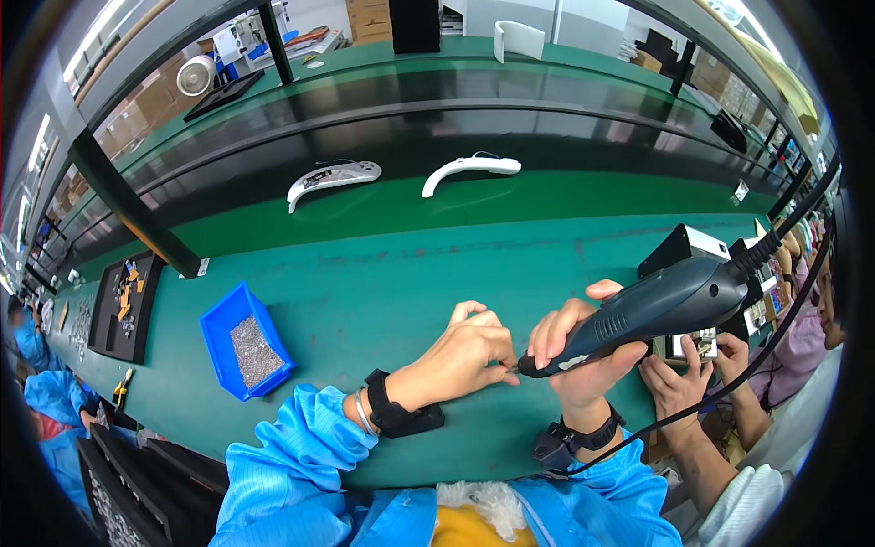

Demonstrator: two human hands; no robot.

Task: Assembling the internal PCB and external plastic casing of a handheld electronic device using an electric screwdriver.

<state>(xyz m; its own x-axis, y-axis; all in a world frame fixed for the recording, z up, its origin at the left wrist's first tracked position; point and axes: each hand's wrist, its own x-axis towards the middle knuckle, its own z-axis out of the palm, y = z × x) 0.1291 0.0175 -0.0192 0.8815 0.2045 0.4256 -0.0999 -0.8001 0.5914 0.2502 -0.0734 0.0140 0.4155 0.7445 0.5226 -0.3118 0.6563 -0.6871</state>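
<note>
My right hand (591, 378) grips a dark grey corded electric screwdriver (670, 305), its body tilted so the tip points down to the left. At that tip, my left hand (460, 360) has its thumb and fingers pinched together; whatever they hold is too small to make out. To the left stands a blue bin (270, 383) with many small metal screws (254, 352) inside. Two curved white plastic housings lie beyond my hands: the left housing (333, 177) shows dark parts inside, and the right housing (469, 168) has a thin wire on it.
A black tray (102, 339) of small orange and grey parts sits at the far left, near a yellow-handled hand tool (122, 387). On the right, a co-worker's hands (679, 387) work close to my right arm. The screwdriver's cable (729, 392) loops past there. A dark conveyor (392, 137) runs behind.
</note>
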